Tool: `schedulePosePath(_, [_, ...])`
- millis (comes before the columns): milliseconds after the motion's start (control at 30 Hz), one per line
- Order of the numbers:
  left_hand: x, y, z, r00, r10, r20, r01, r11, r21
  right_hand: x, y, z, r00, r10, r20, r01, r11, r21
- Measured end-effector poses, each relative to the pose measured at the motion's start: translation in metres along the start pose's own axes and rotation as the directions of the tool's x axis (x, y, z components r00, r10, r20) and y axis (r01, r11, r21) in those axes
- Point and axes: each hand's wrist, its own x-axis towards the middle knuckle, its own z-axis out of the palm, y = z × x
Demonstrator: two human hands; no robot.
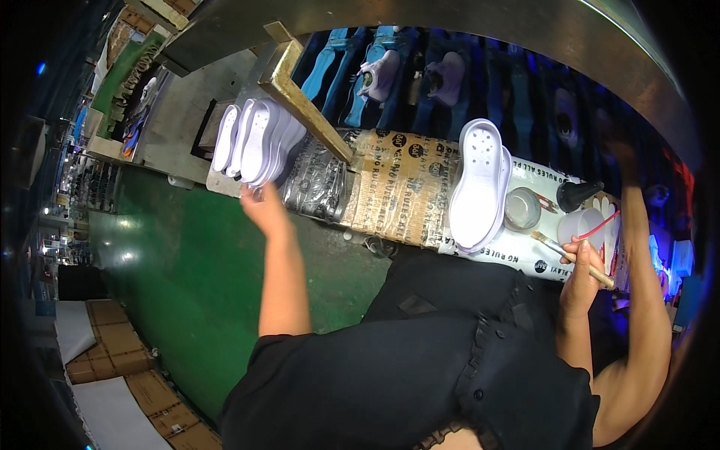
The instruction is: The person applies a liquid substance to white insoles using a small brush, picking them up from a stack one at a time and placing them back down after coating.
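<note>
My left hand [260,207] is at the near end of a stack of pale lavender shoe soles [264,139] at the left. Its fingers are apart, and no sole is lifted from the stack. In my right hand [580,279] is a paintbrush [556,246] with a wooden handle, its bristles pointing left toward a round translucent tub [523,208]. Left of that tub, a pair of pale soles [478,187] lies with one partly over the other. A white bowl [576,225] sits just beyond my right hand, with a thin red stick across it.
A black cone-shaped nozzle [577,195] is behind the bowl. Shoe uppers [448,77] rest on blue racks at the back. A metal bar [304,101] juts over the taped cardboard surface [401,184]. Another person's arm [643,277] reaches in at the right.
</note>
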Motion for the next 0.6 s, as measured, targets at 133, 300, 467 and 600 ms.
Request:
schedulePosePath(133, [0.122, -0.072, -0.057, 0.755, -0.635, 0.165, 0.649, 0.759, -0.047, 0.005, 0.003, 0.004, 0.999, 0.026, 0.031, -0.027, 0.999, 0.038])
schedulePosePath(300, [0.151, -0.102, -0.032, 0.491, -0.800, 0.346, 0.863, 0.500, -0.070, 0.008, -0.002, 0.020, 0.995, 0.087, 0.039, -0.092, 0.987, 0.131])
schedulePosePath(467, [0.101, -0.092, -0.020, 0.545, -0.657, 0.522, 0.805, 0.584, -0.105, 0.008, -0.001, 0.021, 0.994, 0.107, 0.035, -0.110, 0.989, 0.104])
schedulePosePath(600, [0.008, -0.050, -0.061, 0.572, -0.630, 0.525, 0.801, 0.566, -0.194, 0.007, -0.002, 0.019, 0.985, 0.167, 0.036, -0.170, 0.978, 0.119])
